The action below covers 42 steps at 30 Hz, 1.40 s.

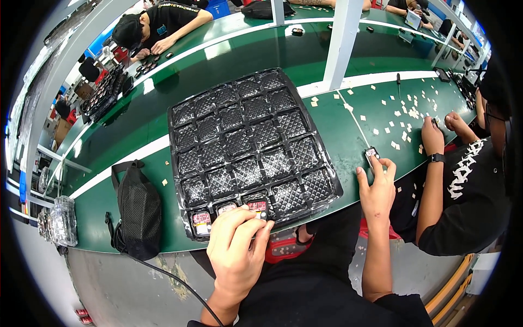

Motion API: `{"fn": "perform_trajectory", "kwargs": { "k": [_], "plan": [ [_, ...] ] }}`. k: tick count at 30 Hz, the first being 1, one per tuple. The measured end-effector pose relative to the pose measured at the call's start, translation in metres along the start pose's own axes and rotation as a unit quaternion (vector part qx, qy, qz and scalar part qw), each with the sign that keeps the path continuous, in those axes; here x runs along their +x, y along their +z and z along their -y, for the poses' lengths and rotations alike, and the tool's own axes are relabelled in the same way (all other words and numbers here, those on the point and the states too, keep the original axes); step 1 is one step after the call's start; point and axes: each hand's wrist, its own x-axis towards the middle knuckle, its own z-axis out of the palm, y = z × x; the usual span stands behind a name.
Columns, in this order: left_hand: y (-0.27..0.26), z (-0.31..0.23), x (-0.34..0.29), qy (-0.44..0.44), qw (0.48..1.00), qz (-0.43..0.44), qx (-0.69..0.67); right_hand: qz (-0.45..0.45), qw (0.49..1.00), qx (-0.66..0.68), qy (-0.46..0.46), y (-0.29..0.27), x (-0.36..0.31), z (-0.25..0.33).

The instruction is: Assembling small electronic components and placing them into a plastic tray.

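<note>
A black moulded plastic tray (237, 117) with rows of textured square pockets lies tilted across the green bench. My left hand (237, 248) is over its near row, fingers bent and closed at the lower edge of a small red-faced electronic part (257, 206). Another red-faced part (201, 222) sits in the near-left corner pocket; one between them is partly hidden by my fingers. To the right of the tray, my right hand (377, 191) pinches a small dark-edged rectangular part (371, 153) with a reddish face, just over the bench top.
A black mesh bag (139, 210) lies left of the tray. Small pale square pieces (408, 113) are scattered at the right, near a screwdriver (398, 86). A white post (343, 46) rises behind the tray. A co-worker (463, 180) sits close on my right; another (158, 32) works across the bench.
</note>
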Motion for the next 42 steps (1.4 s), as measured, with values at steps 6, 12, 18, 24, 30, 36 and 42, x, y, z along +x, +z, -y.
{"fn": "perform_trajectory", "kwargs": {
  "k": [6, 12, 18, 24, 30, 36, 42],
  "plan": [
    [-0.005, -0.004, -0.001, 0.017, 0.994, 0.071, 0.078, 0.016, 1.000, -0.005, 0.003, -0.001, 0.006, -0.005],
    [-0.007, -0.007, -0.006, 0.021, 0.993, 0.073, 0.091, 0.022, 0.999, -0.006, 0.025, -0.005, 0.010, 0.004],
    [-0.016, -0.016, -0.020, 0.076, 0.992, -0.033, -0.092, 0.028, 0.999, 0.021, -0.001, -0.003, 0.015, -0.011],
    [-0.008, -0.017, -0.026, 0.092, 0.980, -0.066, -0.163, 0.041, 0.998, 0.025, 0.032, -0.006, 0.013, -0.003],
    [-0.001, -0.019, -0.035, -0.010, 0.929, 0.004, -0.371, 0.061, 0.949, 0.305, -0.054, -0.052, -0.008, 0.025],
    [-0.002, -0.017, -0.039, -0.301, 0.677, 0.243, -0.626, 0.205, 0.811, 0.450, -0.312, -0.099, -0.031, 0.072],
    [-0.003, -0.007, -0.049, -0.281, 0.567, 0.396, -0.666, 0.294, 0.740, 0.495, -0.348, -0.096, -0.035, 0.085]
  ]
}}
